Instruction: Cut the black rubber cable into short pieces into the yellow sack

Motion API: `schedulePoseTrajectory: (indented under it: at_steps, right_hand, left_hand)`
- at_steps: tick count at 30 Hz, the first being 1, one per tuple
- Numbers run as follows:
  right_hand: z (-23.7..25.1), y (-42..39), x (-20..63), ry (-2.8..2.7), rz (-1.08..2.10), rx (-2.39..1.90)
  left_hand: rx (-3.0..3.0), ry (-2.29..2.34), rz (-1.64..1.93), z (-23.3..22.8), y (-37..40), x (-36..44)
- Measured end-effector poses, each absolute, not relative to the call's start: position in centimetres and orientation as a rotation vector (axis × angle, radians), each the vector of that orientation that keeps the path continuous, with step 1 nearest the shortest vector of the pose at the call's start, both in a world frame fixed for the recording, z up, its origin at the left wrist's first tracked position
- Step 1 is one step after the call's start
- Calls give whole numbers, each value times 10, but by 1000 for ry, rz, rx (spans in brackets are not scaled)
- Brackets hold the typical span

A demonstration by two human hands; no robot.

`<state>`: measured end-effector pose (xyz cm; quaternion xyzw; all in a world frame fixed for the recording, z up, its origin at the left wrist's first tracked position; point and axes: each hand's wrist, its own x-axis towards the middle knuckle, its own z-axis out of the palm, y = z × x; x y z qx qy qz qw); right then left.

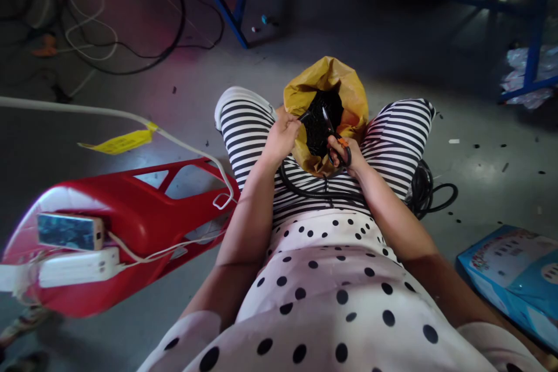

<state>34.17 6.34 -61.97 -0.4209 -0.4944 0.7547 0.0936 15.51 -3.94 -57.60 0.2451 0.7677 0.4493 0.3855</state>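
Observation:
Between my knees stands a yellow sack (355, 93) with its rim folded open, holding many small black pieces (316, 133). My left hand (283, 135) is closed on a ribbed black tube (300, 190), whose end points over the sack's mouth. From that hand the tube runs down and across my lap to the right. In my right hand (346, 154) is a pair of scissors (328, 122) with black and orange handles, fingers through the loops. Its blades point up and left above the black pieces, close to the tube's end but apart from it.
At my left is a red plastic stool (131, 209) with a phone (70, 231) and a white power strip (78, 267) on it. Coiled black tubing (425, 189) lies by my right knee. A blue box (510, 279) sits at lower right. Cables (174, 40) and blue frame legs (238, 23) are ahead.

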Motion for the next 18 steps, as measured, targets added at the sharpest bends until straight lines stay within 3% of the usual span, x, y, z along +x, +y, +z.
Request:
schedulePoseTrajectory:
  at_steps: [10,18]
  right_hand:
    - [-612,63,344,-1525,2264,-1171]
    - [-613,60,338,-1685,2016,-1410]
  left_hand:
    - [546,1872,1203,-571,-45,149]
    - [598,1946,1325,-571,-25,173]
